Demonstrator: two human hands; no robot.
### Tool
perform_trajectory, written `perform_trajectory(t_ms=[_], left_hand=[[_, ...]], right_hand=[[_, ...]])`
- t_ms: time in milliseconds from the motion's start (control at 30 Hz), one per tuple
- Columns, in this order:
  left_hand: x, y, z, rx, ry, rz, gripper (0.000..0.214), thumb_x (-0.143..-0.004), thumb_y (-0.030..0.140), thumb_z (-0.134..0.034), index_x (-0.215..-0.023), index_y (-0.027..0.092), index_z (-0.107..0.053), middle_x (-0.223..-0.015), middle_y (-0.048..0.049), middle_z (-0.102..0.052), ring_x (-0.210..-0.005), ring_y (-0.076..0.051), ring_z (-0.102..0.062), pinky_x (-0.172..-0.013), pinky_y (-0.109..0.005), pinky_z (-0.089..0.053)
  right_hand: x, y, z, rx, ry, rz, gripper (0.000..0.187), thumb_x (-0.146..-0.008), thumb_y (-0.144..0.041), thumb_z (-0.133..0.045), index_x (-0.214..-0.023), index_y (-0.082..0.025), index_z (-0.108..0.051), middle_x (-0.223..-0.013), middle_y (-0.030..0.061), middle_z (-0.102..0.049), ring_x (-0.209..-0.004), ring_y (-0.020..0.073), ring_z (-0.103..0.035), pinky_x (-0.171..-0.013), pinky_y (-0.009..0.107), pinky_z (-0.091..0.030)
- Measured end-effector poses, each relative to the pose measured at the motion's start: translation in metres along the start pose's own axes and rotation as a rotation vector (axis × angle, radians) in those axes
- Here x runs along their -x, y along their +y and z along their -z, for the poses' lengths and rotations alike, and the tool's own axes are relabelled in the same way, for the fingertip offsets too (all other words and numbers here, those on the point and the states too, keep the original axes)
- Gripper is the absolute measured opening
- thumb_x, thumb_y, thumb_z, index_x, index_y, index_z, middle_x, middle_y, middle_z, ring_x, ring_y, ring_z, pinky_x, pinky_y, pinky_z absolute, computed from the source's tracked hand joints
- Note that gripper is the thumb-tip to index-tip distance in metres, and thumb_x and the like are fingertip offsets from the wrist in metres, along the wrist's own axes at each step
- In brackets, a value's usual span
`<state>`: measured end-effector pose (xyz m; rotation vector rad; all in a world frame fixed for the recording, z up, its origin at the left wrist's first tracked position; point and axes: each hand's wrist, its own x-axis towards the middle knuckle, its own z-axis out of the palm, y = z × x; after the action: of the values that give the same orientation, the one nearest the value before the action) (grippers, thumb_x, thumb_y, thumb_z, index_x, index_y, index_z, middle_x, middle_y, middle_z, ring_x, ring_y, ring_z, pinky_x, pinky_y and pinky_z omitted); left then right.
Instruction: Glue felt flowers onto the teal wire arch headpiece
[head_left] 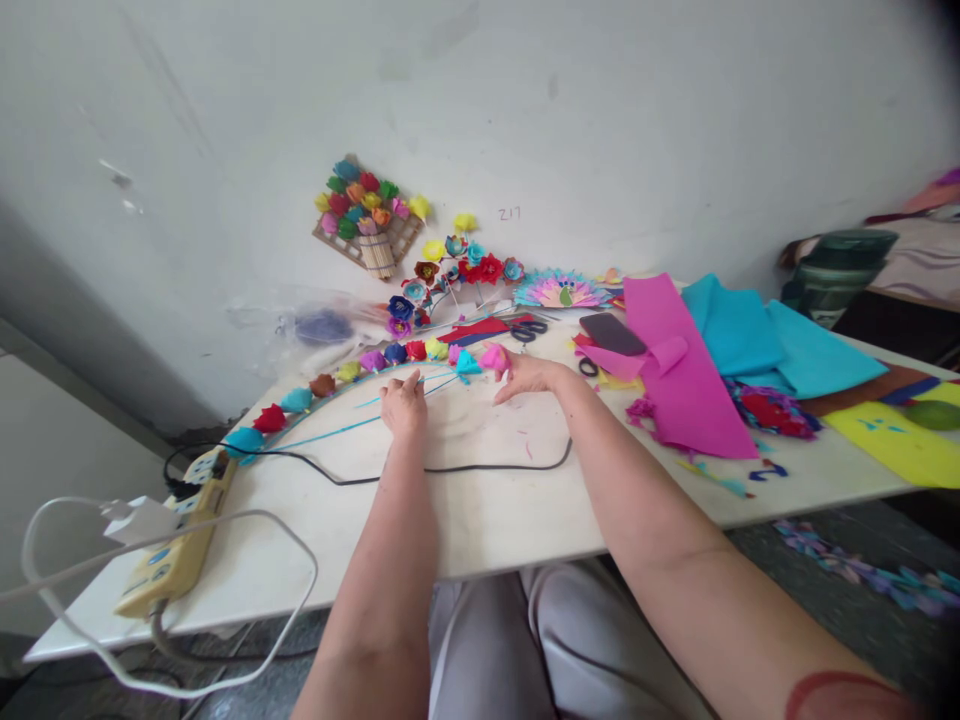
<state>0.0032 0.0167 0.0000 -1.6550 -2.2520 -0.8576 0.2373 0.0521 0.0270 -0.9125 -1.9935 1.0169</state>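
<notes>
A garland of coloured paper flowers (322, 385) curves across the white table, from a blue flower at the left to a pink paper flower (495, 357) at the right end. My right hand (529, 374) has its fingers at the pink flower, partly hidden by it, while the thumb stands lower and apart. A turquoise flower (468, 362) sits just left of it. Inside the curve, my left hand (405, 403) is closed with bent fingers over blue string (330, 434), which runs out on both sides. Its grip underneath is partly hidden.
Scissors (523, 332), a phone (613, 334), magenta paper (675, 370) and turquoise paper (750, 335) lie beyond and right. A black cable (495, 467) crosses the table near my forearms. A power strip (176, 540) with a white charger is at left. Finished paper flowers (450, 265) stand by the wall.
</notes>
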Motion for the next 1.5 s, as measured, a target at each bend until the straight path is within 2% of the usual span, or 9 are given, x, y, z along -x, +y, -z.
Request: perform_trajectory(t_ms=[67,133,267,367,633,767,1000,1300,1500], left_hand=[[0.000,-0.001,0.000,0.007,0.016,0.012,0.034,-0.080,0.037,-0.039,-0.110,0.034,-0.055,-0.094,-0.0063,-0.055,-0.091,-0.022,-0.041,-0.067,-0.028,-0.036],[-0.001,-0.001,-0.001,0.012,0.022,0.013,0.034,-0.080,0.037,-0.039,-0.110,0.034,-0.056,-0.094,-0.0064,-0.056,-0.091,-0.022,-0.042,-0.067,-0.029,-0.036],[-0.001,-0.002,-0.002,0.010,0.002,0.019,0.034,-0.080,0.037,-0.039,-0.110,0.034,-0.055,-0.095,-0.0069,-0.055,-0.092,-0.022,-0.041,-0.068,-0.029,-0.036],[-0.001,-0.003,-0.003,0.007,-0.007,0.017,0.034,-0.080,0.037,-0.039,-0.111,0.034,-0.055,-0.096,-0.0068,-0.055,-0.093,-0.022,-0.041,-0.068,-0.029,-0.037],[-0.001,-0.004,-0.004,-0.003,-0.005,0.009,0.034,-0.080,0.037,-0.039,-0.109,0.034,-0.056,-0.094,-0.0068,-0.055,-0.092,-0.023,-0.041,-0.067,-0.029,-0.037],[-0.001,-0.004,-0.005,-0.019,0.007,0.004,0.034,-0.080,0.037,-0.040,-0.109,0.034,-0.056,-0.094,-0.0071,-0.055,-0.092,-0.023,-0.041,-0.066,-0.029,-0.037],[0.000,-0.004,-0.005,-0.019,0.000,0.002,0.034,-0.080,0.036,-0.039,-0.110,0.034,-0.056,-0.094,-0.0073,-0.055,-0.092,-0.023,-0.041,-0.067,-0.029,-0.037],[-0.001,-0.005,-0.007,-0.027,0.003,0.015,0.033,-0.080,0.036,-0.040,-0.109,0.035,-0.056,-0.094,-0.0064,-0.055,-0.093,-0.022,-0.041,-0.068,-0.029,-0.037],[-0.002,-0.006,-0.008,-0.022,0.012,0.003,0.033,-0.079,0.036,-0.041,-0.109,0.034,-0.056,-0.094,-0.0070,-0.055,-0.092,-0.023,-0.041,-0.067,-0.030,-0.037]], right_hand=[[-0.001,0.005,0.004,0.081,0.021,-0.064,0.076,-0.029,-0.014,-0.077,-0.102,-0.023,-0.060,-0.058,-0.0059,-0.057,-0.049,0.0101,-0.048,-0.056,0.024,-0.041],[-0.002,0.007,0.008,0.091,0.121,-0.095,0.066,-0.034,-0.014,-0.076,-0.098,-0.021,-0.061,-0.055,-0.0058,-0.055,-0.046,0.0093,-0.046,-0.053,0.024,-0.039],[0.001,0.000,0.014,-0.028,0.419,-0.049,0.017,-0.055,-0.027,-0.066,-0.068,-0.015,-0.063,-0.054,-0.0019,-0.054,-0.049,0.0090,-0.045,-0.053,0.024,-0.036],[0.004,-0.010,0.017,-0.126,0.474,0.010,0.021,-0.060,-0.036,-0.062,-0.062,-0.015,-0.060,-0.049,-0.0035,-0.049,-0.045,0.0073,-0.039,-0.048,0.023,-0.032],[0.019,-0.034,0.020,-0.157,0.289,0.097,0.017,-0.058,-0.030,-0.063,-0.066,-0.015,-0.062,-0.057,-0.0024,-0.053,-0.051,0.0075,-0.043,-0.052,0.023,-0.033],[0.017,-0.031,0.021,-0.109,0.226,0.132,0.018,-0.058,-0.029,-0.063,-0.068,-0.015,-0.062,-0.060,-0.0012,-0.056,-0.054,0.0089,-0.046,-0.054,0.024,-0.035],[0.007,-0.021,0.017,-0.027,0.242,0.167,0.018,-0.057,-0.029,-0.063,-0.068,-0.015,-0.063,-0.062,0.0011,-0.058,-0.058,0.0119,-0.051,-0.057,0.025,-0.038],[0.008,-0.027,0.014,-0.008,0.375,0.106,0.011,-0.058,-0.023,-0.058,-0.060,-0.013,-0.062,-0.056,-0.0008,-0.055,-0.054,0.0096,-0.046,-0.054,0.024,-0.035],[0.006,-0.017,0.021,-0.181,0.683,0.043,0.013,-0.059,-0.026,-0.056,-0.061,-0.014,-0.060,-0.053,-0.0024,-0.051,-0.052,0.0088,-0.043,-0.054,0.023,-0.034]])
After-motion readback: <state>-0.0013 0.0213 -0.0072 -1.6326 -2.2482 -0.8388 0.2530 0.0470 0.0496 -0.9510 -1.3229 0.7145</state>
